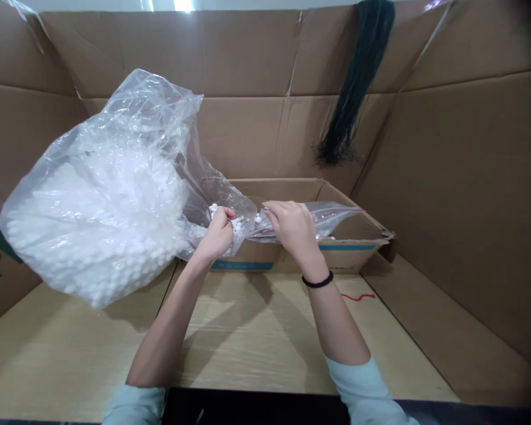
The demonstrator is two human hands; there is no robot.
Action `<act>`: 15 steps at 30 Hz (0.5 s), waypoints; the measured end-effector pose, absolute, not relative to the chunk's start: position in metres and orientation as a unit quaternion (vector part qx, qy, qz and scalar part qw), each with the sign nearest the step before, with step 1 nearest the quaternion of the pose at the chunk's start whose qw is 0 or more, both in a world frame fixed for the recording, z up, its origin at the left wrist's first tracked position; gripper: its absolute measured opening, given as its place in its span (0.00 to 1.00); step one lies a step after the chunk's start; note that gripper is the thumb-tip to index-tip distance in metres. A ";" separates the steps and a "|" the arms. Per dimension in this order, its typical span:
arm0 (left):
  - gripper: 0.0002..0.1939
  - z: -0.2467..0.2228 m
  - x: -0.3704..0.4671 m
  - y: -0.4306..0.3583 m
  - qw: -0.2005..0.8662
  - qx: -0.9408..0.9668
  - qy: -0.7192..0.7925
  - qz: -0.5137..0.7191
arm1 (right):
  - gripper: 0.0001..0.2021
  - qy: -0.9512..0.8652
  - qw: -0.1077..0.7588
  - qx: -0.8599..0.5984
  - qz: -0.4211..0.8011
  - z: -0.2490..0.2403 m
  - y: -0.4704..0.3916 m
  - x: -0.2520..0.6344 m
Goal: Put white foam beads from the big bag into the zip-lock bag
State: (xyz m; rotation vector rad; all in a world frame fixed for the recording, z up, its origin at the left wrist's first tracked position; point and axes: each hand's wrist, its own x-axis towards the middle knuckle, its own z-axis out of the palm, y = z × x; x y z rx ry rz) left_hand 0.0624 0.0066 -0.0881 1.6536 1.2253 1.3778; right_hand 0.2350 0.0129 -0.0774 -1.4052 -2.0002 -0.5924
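Note:
My left hand (220,233) is closed in a pinch at the neck of a big clear plastic bag (157,112). What its fingertips hold is too small to make out. Small white balls (238,225) lie in the plastic close beside those fingers, and a mass of similar balls (92,218) fills the bag's body on the left. To the right, my right hand (295,230) reaches over a flatter clear plastic bag (336,217) with red lines along it. Its fingers are stretched out, with the thumb slightly apart, near a few more white balls (258,218).
Beneath both hands stands an open cardboard box (243,265) with blue printed strips. Tall cardboard walls (248,53) enclose the wooden table (248,354). A bundle of dark green threads (354,82) hangs over the back wall. A red cord (358,297) lies at the right.

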 end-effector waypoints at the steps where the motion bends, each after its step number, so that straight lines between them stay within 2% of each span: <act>1: 0.10 -0.087 0.063 0.006 0.338 0.636 0.468 0.512 | 0.13 -0.757 0.308 -0.530 -0.227 -0.078 0.014 0.235; 6: 0.04 -0.085 0.068 0.002 0.383 0.639 0.447 0.495 | 0.17 -0.745 0.349 -0.521 -0.226 -0.077 0.015 0.238; 11: 0.11 -0.086 0.067 0.003 0.387 0.598 0.415 0.566 | 0.12 -0.737 0.430 -0.494 -0.167 -0.057 -0.007 0.244; 15: 0.11 -0.083 0.067 0.005 0.365 0.590 0.393 0.603 | 0.11 -0.761 0.308 -0.560 -0.114 -0.046 -0.027 0.253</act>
